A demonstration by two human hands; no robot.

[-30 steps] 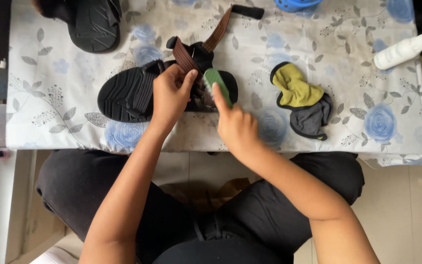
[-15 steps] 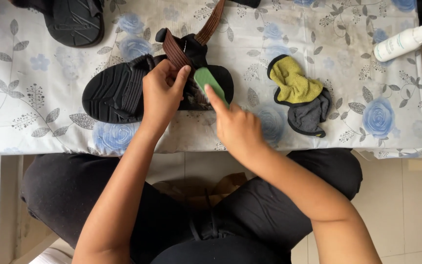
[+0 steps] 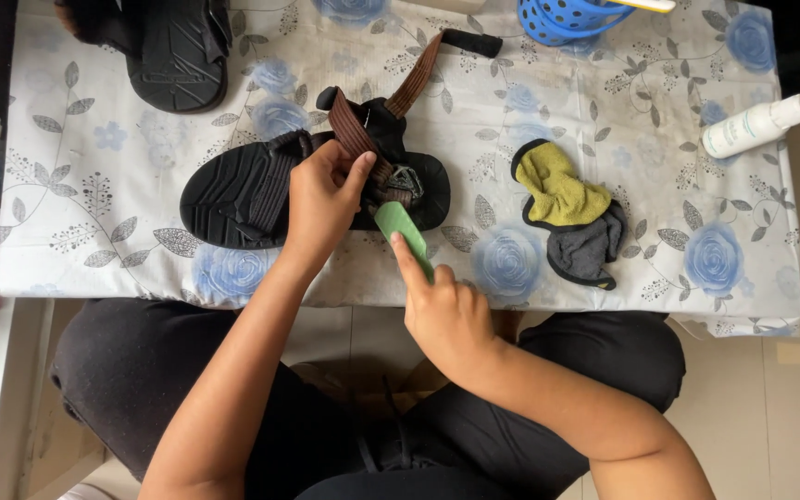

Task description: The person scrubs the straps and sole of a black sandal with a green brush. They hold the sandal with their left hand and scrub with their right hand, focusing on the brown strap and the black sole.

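I had the black sandal [image 3: 233, 190] lying sole-up near the front edge of the worktop [image 3: 94, 268], and my left hand [image 3: 324, 199] was closed on its brown strap [image 3: 354, 134], pinching it just where it met the sole, beside the buckle. My right hand [image 3: 446, 315] was wrapped around the handle of a green brush [image 3: 402, 227], forefinger stretched along its back, the head resting just below the strap at the sandal's edge. This looked to me like the scrubbing stage around the strap and buckle (the fiddly part). The next stroke would call for a firm hold on the strap and short, light passes. A yellow and grey cloth [image 3: 571, 213] lay to the right, a white bottle [image 3: 756, 125] beyond it, and a second sandal [image 3: 178, 56] at the far left.
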